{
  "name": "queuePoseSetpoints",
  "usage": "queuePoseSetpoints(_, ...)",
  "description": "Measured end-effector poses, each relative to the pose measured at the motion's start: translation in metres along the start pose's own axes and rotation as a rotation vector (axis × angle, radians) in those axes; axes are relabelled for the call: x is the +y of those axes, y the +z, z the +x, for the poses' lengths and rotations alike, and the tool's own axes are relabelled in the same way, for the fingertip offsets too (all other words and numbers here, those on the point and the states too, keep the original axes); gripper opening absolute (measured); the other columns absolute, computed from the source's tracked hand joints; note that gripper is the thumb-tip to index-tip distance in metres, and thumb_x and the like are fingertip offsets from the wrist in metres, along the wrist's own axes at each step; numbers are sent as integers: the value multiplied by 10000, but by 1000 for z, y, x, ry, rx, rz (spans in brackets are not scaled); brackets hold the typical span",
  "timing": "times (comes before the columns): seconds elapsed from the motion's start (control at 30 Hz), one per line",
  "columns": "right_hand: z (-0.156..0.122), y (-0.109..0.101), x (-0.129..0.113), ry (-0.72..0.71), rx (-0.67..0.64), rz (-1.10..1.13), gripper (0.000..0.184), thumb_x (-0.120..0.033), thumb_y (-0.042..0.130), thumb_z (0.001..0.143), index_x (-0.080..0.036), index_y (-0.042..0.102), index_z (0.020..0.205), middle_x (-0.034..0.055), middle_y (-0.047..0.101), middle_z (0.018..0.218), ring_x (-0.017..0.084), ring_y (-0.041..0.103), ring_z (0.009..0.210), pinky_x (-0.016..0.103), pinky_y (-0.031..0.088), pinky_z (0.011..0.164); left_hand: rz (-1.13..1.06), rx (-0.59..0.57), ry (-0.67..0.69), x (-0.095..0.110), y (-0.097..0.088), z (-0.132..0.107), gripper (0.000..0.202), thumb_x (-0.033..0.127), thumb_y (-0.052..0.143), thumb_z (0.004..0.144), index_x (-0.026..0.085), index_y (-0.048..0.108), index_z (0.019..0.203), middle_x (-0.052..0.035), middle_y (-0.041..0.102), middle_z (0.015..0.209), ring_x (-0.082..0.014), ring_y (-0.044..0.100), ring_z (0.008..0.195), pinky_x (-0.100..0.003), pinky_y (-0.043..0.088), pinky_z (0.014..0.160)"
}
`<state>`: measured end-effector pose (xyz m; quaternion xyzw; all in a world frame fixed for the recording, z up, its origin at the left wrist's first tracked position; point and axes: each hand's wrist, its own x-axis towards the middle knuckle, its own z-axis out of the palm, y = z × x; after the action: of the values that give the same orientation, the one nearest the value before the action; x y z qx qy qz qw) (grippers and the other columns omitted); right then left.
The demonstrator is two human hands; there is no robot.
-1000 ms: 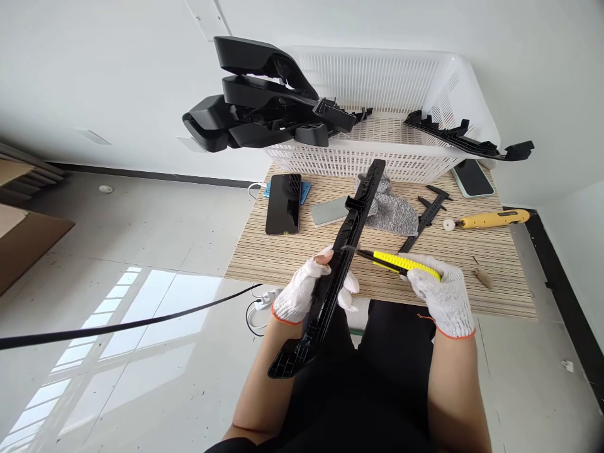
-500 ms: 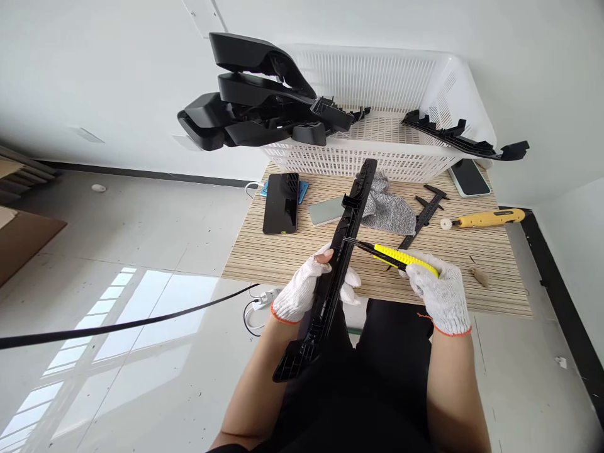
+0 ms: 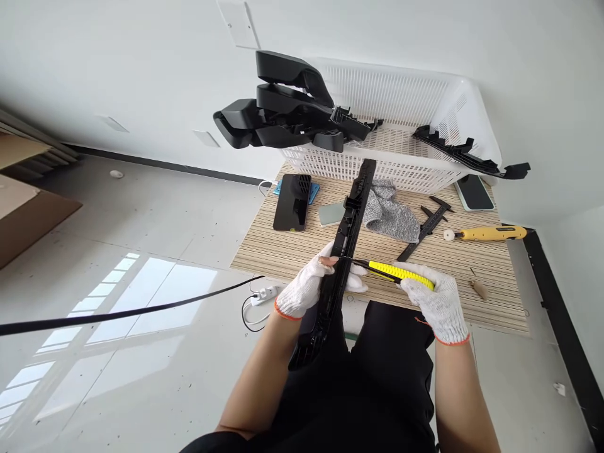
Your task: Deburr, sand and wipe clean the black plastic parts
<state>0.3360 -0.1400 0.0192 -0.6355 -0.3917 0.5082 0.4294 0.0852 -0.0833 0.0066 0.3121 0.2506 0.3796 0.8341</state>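
My left hand point(image 3: 302, 288), in a white knit glove with the thumb tip bare, is closed around a long black plastic trim piece point(image 3: 349, 223). The piece slants up from my lap over the table's front edge, its ribbed, clipped side facing me. My right hand point(image 3: 436, 301), gloved too, grips a yellow-and-black utility knife point(image 3: 401, 272). The knife's tip touches or nearly touches the trim piece beside my left thumb; exact contact is too small to tell. Some left fingers show on the far side of the piece.
Behind stands a white plastic basket point(image 3: 453, 85) with several black trim parts point(image 3: 292, 97) sticking out. On the striped table point(image 3: 259, 251) lie a phone point(image 3: 291, 204), a grey knit glove point(image 3: 391, 217), a caliper point(image 3: 427, 229), a yellow rotary tool point(image 3: 493, 233), a brush tip point(image 3: 479, 289) and another phone point(image 3: 474, 192).
The knife tip has moved down along the trim piece, nearer my left thumb. The trim piece stands a little steeper, and the whole view has shifted slightly.
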Motion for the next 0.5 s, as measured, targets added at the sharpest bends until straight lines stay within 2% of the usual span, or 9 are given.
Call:
queuePoseSetpoints(0.17,-4,3,1,-58,82,-18,460,-481,866,729,-198,831,1090,9,634,645,83,452,523,193,414,447,-70,-11,-58,5,2,3,793,205,650,786,128,338,1511,-199,779,1061,-341,786,887,-597,599,894)
queuePoseSetpoints(0.3,-6,3,3,-103,93,-69,436,-483,854,755,-219,830,1102,7,642,647,88,457,516,200,420,445,-109,51,-69,3,4,-3,610,192,645,792,141,493,1380,-199,772,1071,-373,775,921,-645,587,879)
queuePoseSetpoints(0.4,-7,2,5,-131,103,-81,412,-480,845,770,-229,832,1096,12,653,660,97,479,524,209,435,452,-158,73,-110,-1,3,-13,415,266,671,828,149,609,1221,-201,761,1119,-397,763,955,-633,590,873)
queuePoseSetpoints(0.5,-7,2,5,-132,119,-86,405,-471,847,767,-225,834,1089,13,648,652,104,490,519,221,452,454,-204,24,-156,-6,3,-24,371,378,685,868,167,640,1171,-190,760,1134,-383,774,891,-572,616,805)
